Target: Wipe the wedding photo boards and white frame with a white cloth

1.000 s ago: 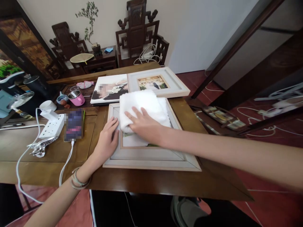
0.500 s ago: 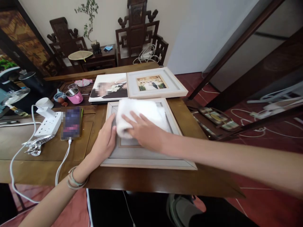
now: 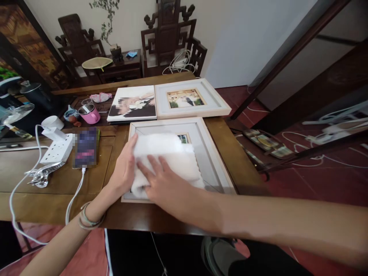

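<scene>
A light wooden picture frame (image 3: 217, 157) lies flat near the table's front edge, with a folded white cloth (image 3: 169, 147) covering much of its face. My right hand (image 3: 161, 180) presses on the cloth with its fingers spread. On the frame's left side rests my left hand (image 3: 125, 168), open, fingers stretched along the rim beside the cloth. Behind stand a second frame (image 3: 215, 97) with a small photo and a white-edged photo panel (image 3: 136, 92), side by side and lying flat.
On the table's left are a phone (image 3: 86, 147) on a cable, a power strip (image 3: 59, 149), a pink mug (image 3: 89, 114) and a black kettle (image 3: 36, 96). Dark carved chairs (image 3: 168, 34) stand beyond the table (image 3: 143, 220).
My right hand and the white cloth have moved down toward the near-left corner of the frame. The view has shifted slightly. My left hand remains at the frame's left side.
</scene>
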A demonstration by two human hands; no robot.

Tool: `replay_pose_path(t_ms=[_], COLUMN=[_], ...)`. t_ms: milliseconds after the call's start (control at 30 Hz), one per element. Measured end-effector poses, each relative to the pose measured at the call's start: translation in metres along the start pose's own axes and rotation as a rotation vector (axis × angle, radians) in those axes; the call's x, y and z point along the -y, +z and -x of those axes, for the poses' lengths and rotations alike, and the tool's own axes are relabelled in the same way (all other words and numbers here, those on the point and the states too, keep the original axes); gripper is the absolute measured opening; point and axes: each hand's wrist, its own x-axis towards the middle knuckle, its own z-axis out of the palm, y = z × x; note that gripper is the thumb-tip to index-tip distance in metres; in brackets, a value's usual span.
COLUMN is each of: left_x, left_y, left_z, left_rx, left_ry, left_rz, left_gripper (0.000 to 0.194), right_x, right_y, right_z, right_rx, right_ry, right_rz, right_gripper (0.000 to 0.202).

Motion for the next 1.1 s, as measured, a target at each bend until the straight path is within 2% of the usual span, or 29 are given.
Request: replay_pose_path(t_ms=[167,333,467,567,700,800,900,1000,1100], left_x=[0.001,0.002,0.003,0.003,0.002,0.001,0.000,0.000,0.001], left_y=[0.002,0.001,-0.001,-0.002,-0.002,-0.002,-0.001,0.001,0.002], left_z=[0.000,0.000,-0.001,0.000,0.001,0.001,-0.001,-0.003,-0.004], left_rx=[0.044,0.066,0.113,0.155,0.217,0.232,0.239,0.281,0.266], left_ry=[-0.061,0.012,0.049,0.051,0.056,0.027,-0.007,0.004,0.024], left_rz=[-0.038,-0.050,-0.077,-0.102,-0.142,-0.186,-0.243,-0.304,-0.328], left_gripper=[0.060,0.059,0.061,0.061,0.059,0.060,0.062,0.053,0.043], right_x=[-0.001,-0.006,-0.014,-0.030,-0.067,-0.097,-0.119,-0.122,-0.114], right_y=[0.001,0.008,0.011,0.013,0.014,0.007,-0.004,-0.008,-0.004], right_z=[0.018,0.009,-0.002,-0.012,-0.033,-0.050,-0.066,-0.078,-0.081], right_rx=[-0.044,-0.150,-0.150,-0.136,-0.135,-0.111,-0.162,-0.152,-0.098], right_ry=[-0.112,-0.100,-0.069,-0.020,0.025,0.064,0.126,0.056,-0.021], right_rz=[-0.099,-0.053,-0.058,-0.024,0.087,0.119,0.134,0.122,0.107], right_gripper=[0.021,0.023,0.019,0.022,0.029,0.035,0.035,0.036,0.038])
